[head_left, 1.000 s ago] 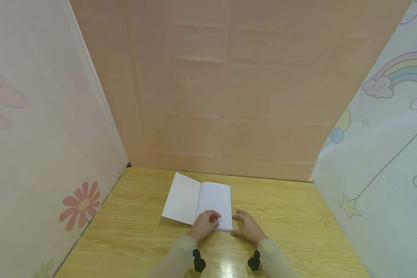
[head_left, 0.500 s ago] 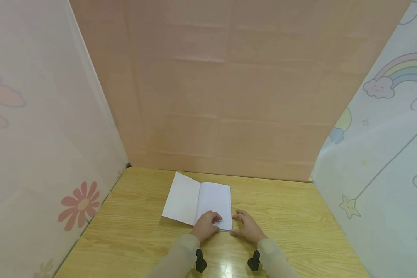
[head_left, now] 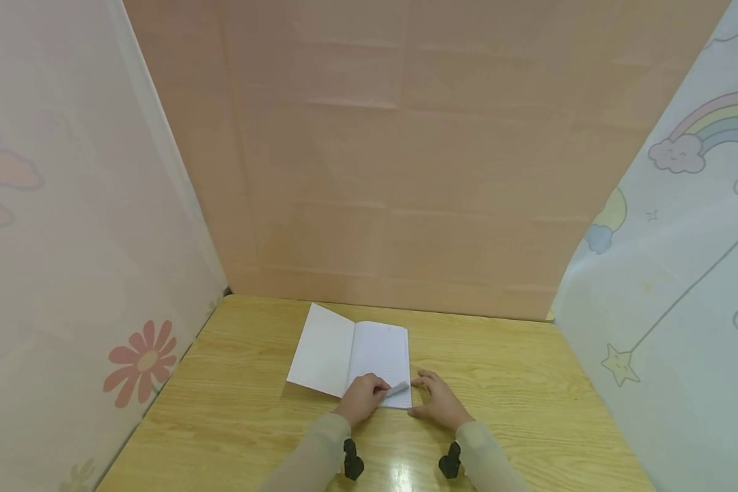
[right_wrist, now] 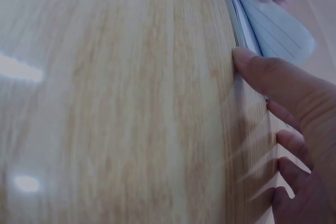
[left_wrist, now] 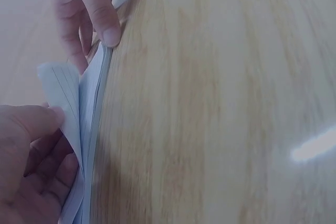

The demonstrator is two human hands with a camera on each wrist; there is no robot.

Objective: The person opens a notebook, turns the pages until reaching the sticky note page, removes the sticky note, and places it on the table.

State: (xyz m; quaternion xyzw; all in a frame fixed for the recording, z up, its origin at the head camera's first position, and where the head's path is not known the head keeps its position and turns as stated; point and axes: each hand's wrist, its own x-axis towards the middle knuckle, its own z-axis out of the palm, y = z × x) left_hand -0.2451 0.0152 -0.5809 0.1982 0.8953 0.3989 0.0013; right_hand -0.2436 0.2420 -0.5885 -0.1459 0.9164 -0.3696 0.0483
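An open lined notebook point(head_left: 350, 355) lies in the middle of the wooden table point(head_left: 516, 383). My left hand point(head_left: 375, 392) pinches the near right corner of the top page point(head_left: 398, 389) and holds it curled up off the stack. In the left wrist view the lifted page point(left_wrist: 60, 85) stands above the notebook's page edges point(left_wrist: 97, 129), beside my left hand point(left_wrist: 31, 150). My right hand point(head_left: 429, 398) rests on the table beside the notebook's right edge with fingers relaxed. Its thumb point(right_wrist: 273, 77) touches the page stack point(right_wrist: 239, 24) under the curled page point(right_wrist: 278, 30).
Fabric screens close in the table: a peach one point(head_left: 406, 171) behind, a flowered one point(head_left: 67, 239) at left, a rainbow-printed one point(head_left: 670, 239) at right. Bare wood lies on both sides of the notebook.
The near right corner of the top page has lifted and curled up under my left fingers. The right hand has stayed in place.
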